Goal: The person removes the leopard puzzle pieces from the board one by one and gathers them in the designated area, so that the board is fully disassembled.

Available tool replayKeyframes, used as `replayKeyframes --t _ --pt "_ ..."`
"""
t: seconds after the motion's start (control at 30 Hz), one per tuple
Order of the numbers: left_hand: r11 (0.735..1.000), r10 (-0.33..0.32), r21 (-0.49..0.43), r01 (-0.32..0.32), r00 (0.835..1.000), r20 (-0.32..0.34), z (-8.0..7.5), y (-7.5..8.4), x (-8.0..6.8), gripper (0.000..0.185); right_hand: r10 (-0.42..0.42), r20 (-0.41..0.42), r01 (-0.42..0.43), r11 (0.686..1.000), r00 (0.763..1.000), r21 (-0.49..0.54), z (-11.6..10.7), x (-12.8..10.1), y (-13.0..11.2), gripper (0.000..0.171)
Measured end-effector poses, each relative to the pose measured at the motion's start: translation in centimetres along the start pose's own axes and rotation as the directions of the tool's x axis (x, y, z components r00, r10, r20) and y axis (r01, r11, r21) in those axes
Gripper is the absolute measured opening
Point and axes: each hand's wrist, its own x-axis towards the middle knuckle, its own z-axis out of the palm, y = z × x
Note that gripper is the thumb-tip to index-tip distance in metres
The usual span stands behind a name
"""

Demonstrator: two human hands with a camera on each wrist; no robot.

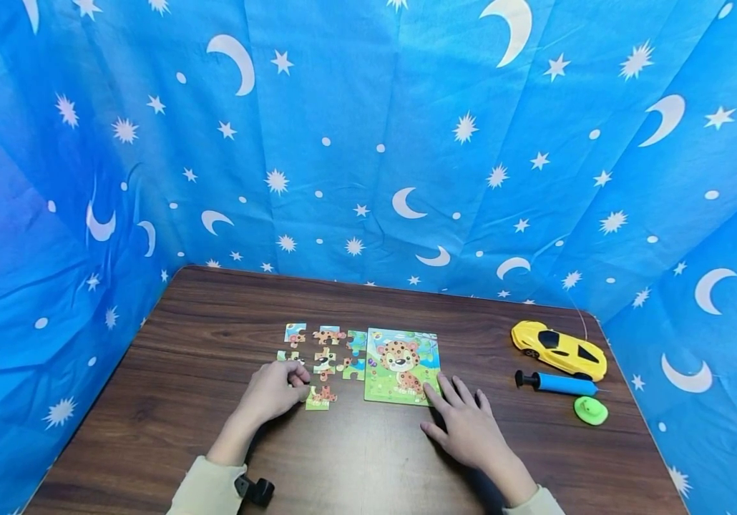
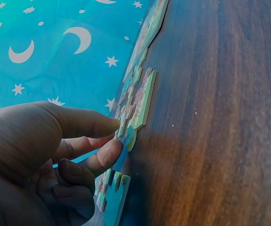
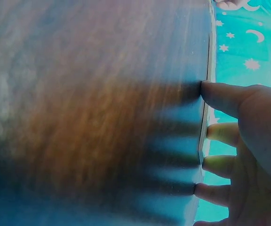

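My left hand [image 1: 273, 392] curls low over the left side of the loose jigsaw pieces. Its thumb and index finger pinch at the left edge of the nearest jigsaw piece [image 1: 321, 398], which shows spotted orange feet on green and lies on the table. In the left wrist view the rounded tab [image 2: 131, 139] of a piece shows right at these fingertips. My right hand [image 1: 471, 427] is spread, fingertips down at the lower right corner of a square leopard picture board [image 1: 401, 365]. Several other jigsaw pieces [image 1: 325, 361] lie in loose rows left of the board.
At the right of the dark wooden table [image 1: 355, 465] lie a yellow toy car [image 1: 558, 349], a blue hand pump [image 1: 564, 383] with a black handle and a small green hat-shaped toy [image 1: 591, 410]. Blue star-and-moon cloth [image 1: 343, 200] hangs behind and at both sides.
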Motion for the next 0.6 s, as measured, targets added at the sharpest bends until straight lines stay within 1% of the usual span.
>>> replayKeyframes --t 0.17,0.3,0.43,0.6 --pt "1.0 0.015 -0.013 -0.015 1.0 -0.007 -0.1 0.4 0.1 0.013 -0.004 -0.005 0.004 1.0 1.0 -0.01 0.1 0.0 0.0 0.07" --pt "0.998 0.032 -0.057 -0.032 0.999 -0.003 -0.1 1.0 0.2 0.01 -0.006 -0.011 0.006 1.0 1.0 -0.018 0.1 0.1 0.0 0.07" --pt "0.993 0.07 -0.091 -0.069 0.998 0.008 0.4 1.8 0.4 0.008 -0.004 -0.019 0.004 1.0 1.0 0.005 0.0 0.0 0.0 0.07" --pt "0.987 0.144 -0.08 -0.142 0.99 0.013 1.3 3.2 1.1 0.007 0.0 -0.026 0.001 0.999 1.0 0.034 -0.2 -0.1 0.0 0.071"
